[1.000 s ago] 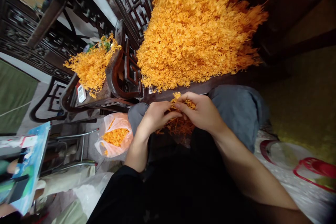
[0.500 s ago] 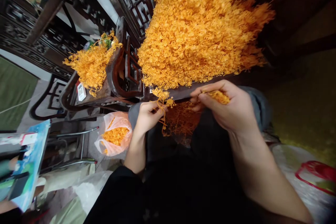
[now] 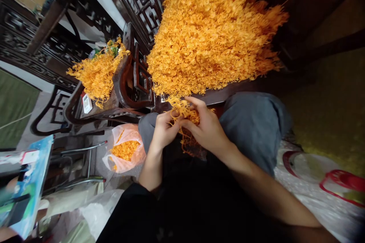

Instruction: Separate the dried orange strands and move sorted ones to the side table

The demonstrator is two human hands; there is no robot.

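My left hand (image 3: pixel 163 132) is closed in a pinch on a thin orange plastic flower sprig (image 3: pixel 180 105) with frilly, spidery heads. Against it, my right hand (image 3: pixel 210 131) has its thumb and fingers bent round more small orange plastic pieces, partly hidden by the fingers. Both sets of fingertips meet above my lap. Loose orange stems (image 3: pixel 188 142) hang below them. Just beyond the hands, a large heap of similar orange sprigs (image 3: pixel 211 38) lies on a dark wooden seat.
A smaller orange bunch (image 3: pixel 98 76) and a white device (image 3: pixel 87 103) rest on a carved side table (image 3: pixel 110 102). On the floor at left stands a pink plastic bag (image 3: pixel 138 155) holding orange pieces. A red-handled container (image 3: pixel 342 182) is at right. Another person's hand (image 3: pixel 11 186) shows at far left.
My right hand has moved left, from above the right knee to the left hand, carrying orange pieces to the sprig. My left hand stays nearly in place, still pinching.
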